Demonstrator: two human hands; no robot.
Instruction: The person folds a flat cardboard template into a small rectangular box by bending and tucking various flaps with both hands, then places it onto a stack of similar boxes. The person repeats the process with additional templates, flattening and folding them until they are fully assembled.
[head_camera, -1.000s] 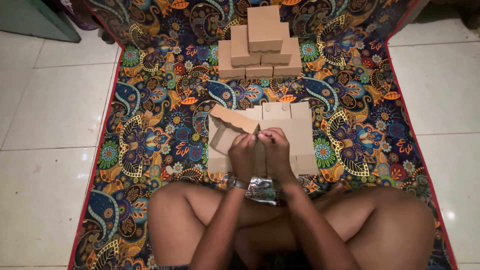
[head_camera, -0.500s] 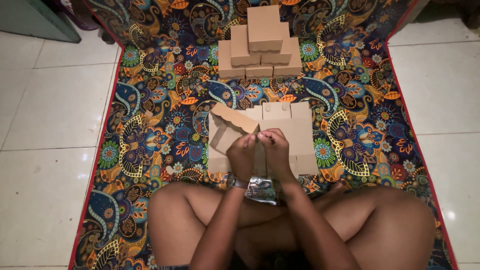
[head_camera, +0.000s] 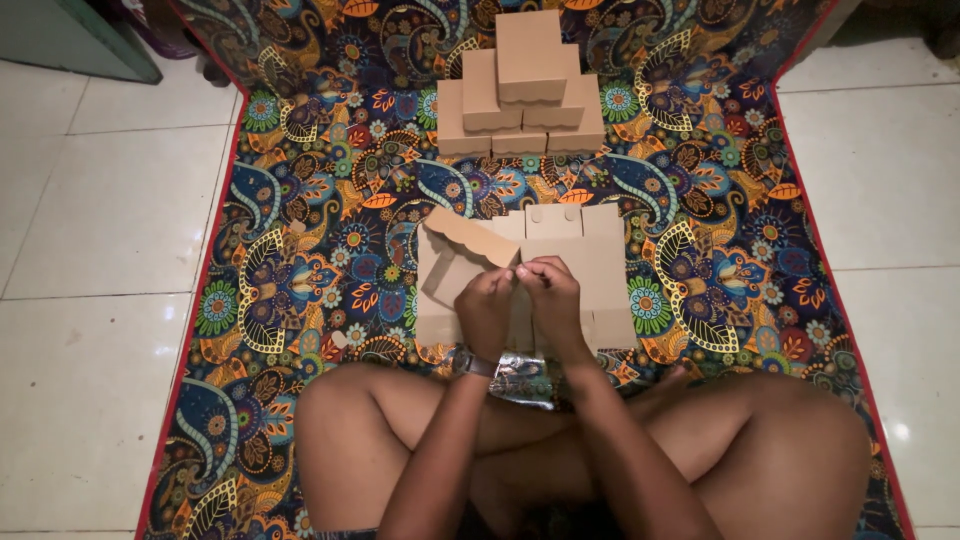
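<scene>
A flat brown cardboard box blank (head_camera: 590, 262) lies on the patterned mat in front of my crossed legs. Its left side is partly folded up, with a scalloped flap (head_camera: 470, 236) raised. My left hand (head_camera: 487, 310) and my right hand (head_camera: 550, 300) are close together over the middle of the blank, fingers pinching a fold of the cardboard. A watch sits on my left wrist. A stack of finished brown boxes (head_camera: 520, 85) stands further back on the mat.
The colourful paisley mat (head_camera: 320, 250) with a red border covers the floor. White tiles (head_camera: 110, 200) lie on both sides. A shiny foil wrapper (head_camera: 522, 378) rests by my legs. A green object (head_camera: 70, 35) stands at the far left corner.
</scene>
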